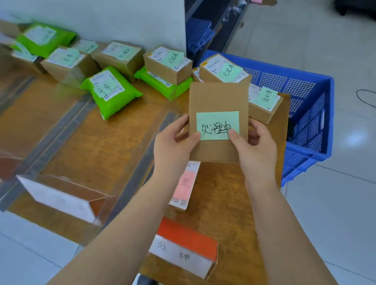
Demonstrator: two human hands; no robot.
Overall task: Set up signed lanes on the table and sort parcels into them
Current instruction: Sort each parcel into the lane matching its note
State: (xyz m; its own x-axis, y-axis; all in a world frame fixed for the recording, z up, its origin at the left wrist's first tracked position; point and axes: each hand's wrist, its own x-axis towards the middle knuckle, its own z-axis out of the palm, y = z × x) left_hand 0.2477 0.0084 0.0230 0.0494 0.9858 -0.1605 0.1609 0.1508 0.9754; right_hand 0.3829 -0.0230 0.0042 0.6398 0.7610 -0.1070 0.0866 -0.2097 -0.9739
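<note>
Parcel (216,122) (green note on its face) pinched at both side edges by left grip (177,140) and right grip (254,149), held above surface (110,135), just before blue crate (308,111).

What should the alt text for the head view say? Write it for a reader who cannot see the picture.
Both hands, left hand and right hand, hold a flat brown parcel bearing a handwritten green note above a wooden table. Brown boxes and green mailers line the far edge; a blue crate stands at right.
</note>
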